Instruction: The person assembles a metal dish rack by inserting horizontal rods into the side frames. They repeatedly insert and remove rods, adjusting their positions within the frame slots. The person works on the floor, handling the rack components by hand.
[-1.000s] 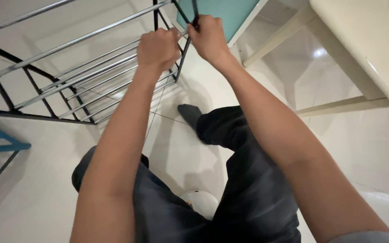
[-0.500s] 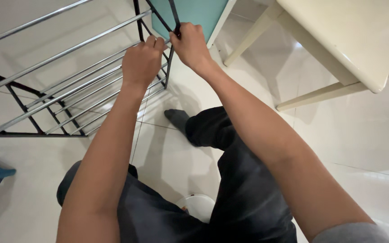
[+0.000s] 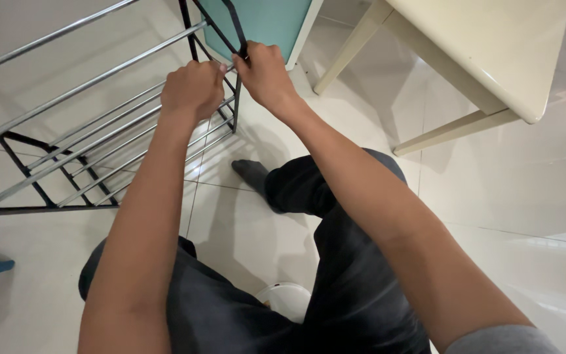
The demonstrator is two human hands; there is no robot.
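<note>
Left hand (image 3: 192, 88) fisted on chrome rail (image 3: 99, 121); right hand (image 3: 264, 73) pinching black end frame (image 3: 236, 98) of metal rack: opposed grips at far corner joint.

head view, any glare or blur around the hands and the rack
Head view: left hand and right hand on the metal rack look sharp; soft shadows fall on the glossy floor tiles, with bright glare at the right edge.
</note>
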